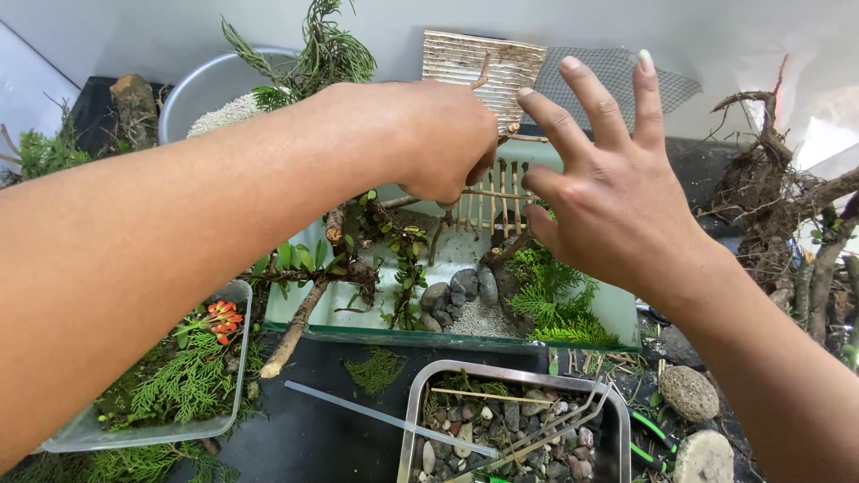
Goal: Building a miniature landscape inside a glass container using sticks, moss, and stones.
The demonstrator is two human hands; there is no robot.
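Note:
A shallow green tray [617, 313] holds a small landscape: grey stones [461, 288], pale sand, a leafy vine [403, 259] and green moss [555, 300]. A small fence of thin sticks [501, 195] stands at the tray's back. My left hand [443, 139] is closed over the fence's left end, fingers pinching a stick. Just right of the fence, my right hand [608, 188] hovers with its fingers spread and holds nothing. Behind the hands lean a ribbed cardboard piece [465, 58] and a dark mesh sheet [608, 76].
A metal tin [412, 420] of pebbles with tweezers [546, 425] sits in front. A clear plastic box [237, 358] of greenery and orange flowers lies front left. A bowl [201, 89] of gravel stands at the back left, driftwood [778, 206] on the right, round stones [689, 394] front right.

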